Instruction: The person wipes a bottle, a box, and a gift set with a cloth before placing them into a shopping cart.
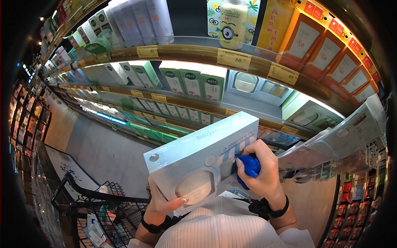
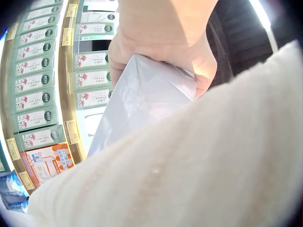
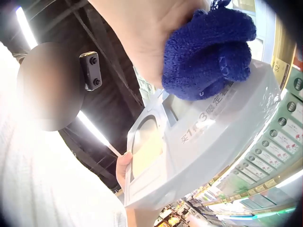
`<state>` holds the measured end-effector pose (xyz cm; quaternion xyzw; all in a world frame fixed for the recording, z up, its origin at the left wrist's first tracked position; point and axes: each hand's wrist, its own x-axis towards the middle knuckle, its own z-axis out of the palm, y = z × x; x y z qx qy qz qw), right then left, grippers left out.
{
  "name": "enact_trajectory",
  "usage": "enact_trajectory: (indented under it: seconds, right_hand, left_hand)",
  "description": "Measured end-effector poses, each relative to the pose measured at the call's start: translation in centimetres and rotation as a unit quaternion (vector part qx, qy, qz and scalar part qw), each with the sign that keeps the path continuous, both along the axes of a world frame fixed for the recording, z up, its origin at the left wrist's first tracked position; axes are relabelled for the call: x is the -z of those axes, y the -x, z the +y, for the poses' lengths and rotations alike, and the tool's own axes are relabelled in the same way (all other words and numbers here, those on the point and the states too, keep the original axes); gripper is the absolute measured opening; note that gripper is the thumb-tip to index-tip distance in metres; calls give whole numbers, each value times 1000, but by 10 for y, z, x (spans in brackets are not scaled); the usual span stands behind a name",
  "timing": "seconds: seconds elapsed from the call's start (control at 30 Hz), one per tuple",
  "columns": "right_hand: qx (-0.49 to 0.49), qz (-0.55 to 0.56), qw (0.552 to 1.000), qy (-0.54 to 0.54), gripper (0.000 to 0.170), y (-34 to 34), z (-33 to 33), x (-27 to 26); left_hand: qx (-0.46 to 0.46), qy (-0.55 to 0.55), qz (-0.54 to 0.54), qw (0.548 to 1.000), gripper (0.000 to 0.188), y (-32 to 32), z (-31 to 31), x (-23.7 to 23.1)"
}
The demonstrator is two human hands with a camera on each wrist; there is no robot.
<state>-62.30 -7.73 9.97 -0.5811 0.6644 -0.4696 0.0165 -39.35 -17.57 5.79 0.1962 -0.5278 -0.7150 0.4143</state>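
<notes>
A pale blue boxed cosmetic set (image 1: 198, 140), with a clear window and a round item inside, is held tilted in front of the chest. My left hand (image 1: 162, 202) grips its lower left end, thumb on the front face; in the left wrist view the fingers wrap the end of the box (image 2: 142, 92). In my right hand (image 1: 265, 163) is a bunched blue cloth (image 1: 249, 166), pinched between thumb and curled fingers. The cloth (image 3: 208, 54) lies against the box's front face near the right end in the right wrist view.
Ahead runs a shelf (image 1: 165, 51) stocked with boxed products and price tags. Green boxes (image 1: 192, 82) fill a lower tier. A black wire cart (image 1: 111, 211) stands at lower left, and clear-wrapped packets (image 1: 339, 140) hang at the right.
</notes>
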Motion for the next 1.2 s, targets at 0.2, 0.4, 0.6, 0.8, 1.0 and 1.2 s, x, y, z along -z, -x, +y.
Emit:
enact_trajectory:
  seconds: [0.2, 0.4, 0.6, 0.8, 1.0, 1.2]
  right_hand:
    - [7, 1, 1000, 9, 25, -2, 0, -1]
    - [-2, -14, 1000, 7, 25, -3, 2, -2]
    - [-9, -18, 1000, 3, 25, -4, 3, -5]
    - [9, 2, 1000, 4, 25, -3, 2, 0]
    - [-62, 40, 995, 65, 38, 3, 16, -18]
    - [-85, 101, 990, 56, 48, 4, 24, -28]
  left_hand:
    - [15, -18, 6, 1000, 71, -2, 2, -3]
    - [11, -43, -26, 999, 71, -4, 3, -5]
    - [8, -5, 3, 1000, 70, 0, 1, -3]
    - [5, 3, -3, 1000, 70, -1, -2, 0]
    - [28, -130, 15, 991, 76, -12, -5, 11]
    - [70, -216, 14, 974, 71, -19, -1, 10]
